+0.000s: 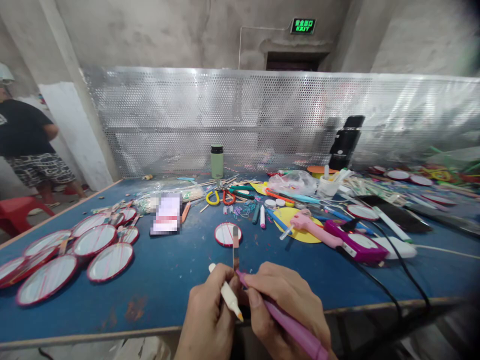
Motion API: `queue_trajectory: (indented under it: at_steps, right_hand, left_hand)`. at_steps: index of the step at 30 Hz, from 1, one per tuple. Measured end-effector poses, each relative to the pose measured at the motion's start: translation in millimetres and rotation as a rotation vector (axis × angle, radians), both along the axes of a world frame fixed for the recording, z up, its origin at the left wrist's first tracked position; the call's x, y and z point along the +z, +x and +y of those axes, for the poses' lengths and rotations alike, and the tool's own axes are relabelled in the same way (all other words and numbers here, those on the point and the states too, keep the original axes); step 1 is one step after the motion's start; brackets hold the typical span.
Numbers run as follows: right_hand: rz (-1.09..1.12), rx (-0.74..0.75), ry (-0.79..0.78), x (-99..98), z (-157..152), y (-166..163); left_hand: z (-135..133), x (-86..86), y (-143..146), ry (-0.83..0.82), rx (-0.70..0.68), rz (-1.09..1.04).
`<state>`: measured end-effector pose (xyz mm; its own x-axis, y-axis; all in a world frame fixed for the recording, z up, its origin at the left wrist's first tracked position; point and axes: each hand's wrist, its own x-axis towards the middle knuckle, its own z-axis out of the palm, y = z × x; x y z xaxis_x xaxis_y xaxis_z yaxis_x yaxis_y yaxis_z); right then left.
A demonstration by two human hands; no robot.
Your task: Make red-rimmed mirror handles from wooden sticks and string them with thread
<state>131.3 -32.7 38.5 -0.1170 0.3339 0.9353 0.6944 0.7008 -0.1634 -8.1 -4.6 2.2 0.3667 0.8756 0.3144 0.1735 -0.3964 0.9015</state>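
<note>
My left hand (212, 312) is closed round a white marker (229, 298) whose orange tip points down toward me. A flat wooden craft stick (235, 250) rises from between my hands, its lower end hidden by my fingers. My right hand (290, 305) grips a pink marker (288, 325) like a pen, with its tip at the stick's lower part. Past the stick's upper end lies a round white disc with a red rim (224, 235); I cannot tell whether the two are joined.
Similar red-rimmed discs (110, 262) are piled at left, near a phone (167, 214). Pliers (212, 197), a green bottle (217, 162), a purple device (356, 244) with cables and a black bottle (347, 141) stand or lie beyond. A person (26, 132) stands far left.
</note>
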Motion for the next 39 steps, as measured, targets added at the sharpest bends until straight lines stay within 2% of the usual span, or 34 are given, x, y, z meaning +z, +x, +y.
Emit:
queue_trajectory:
  at_steps: [10,18,39]
  right_hand:
    - [-0.001,-0.002,0.005,-1.4,1,-1]
    - [0.007,-0.032,0.026,4.1,0,-1]
    - [0.047,-0.061,0.047,-0.9,0,0]
  left_hand:
    - [-2,-1.9,2,-0.042,0.007,-0.043]
    - [-8,9.6,6,-0.096,0.087,-0.058]
    - [-5,5.2,3,-0.083,0.047,-0.011]
